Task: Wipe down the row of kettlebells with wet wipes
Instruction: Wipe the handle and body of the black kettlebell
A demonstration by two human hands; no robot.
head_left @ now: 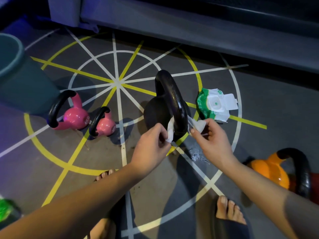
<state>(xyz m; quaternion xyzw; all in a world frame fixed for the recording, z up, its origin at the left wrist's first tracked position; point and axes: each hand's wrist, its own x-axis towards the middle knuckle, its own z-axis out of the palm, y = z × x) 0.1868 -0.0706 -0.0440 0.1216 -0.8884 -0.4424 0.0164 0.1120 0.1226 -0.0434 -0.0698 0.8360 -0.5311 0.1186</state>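
A big black kettlebell [160,111] stands on the floor in the middle of the view, its handle rising toward me. A white wet wipe [170,130] is looped round the near part of that handle. My left hand [151,149] pinches the wipe's left end, and my right hand [210,140] pinches its right end on the other side of the handle. To the left stand two pink kettlebells, a larger one [74,118] and a smaller one [105,125]. An orange kettlebell [274,171] sits at the right.
An open green and white wet wipe pack [215,104] lies right of the black kettlebell. A teal bin [10,54] stands at the far left, a grey bench [189,28] along the back. My bare feet [229,211] are on the lined floor. Something green [5,209] shows at the bottom left.
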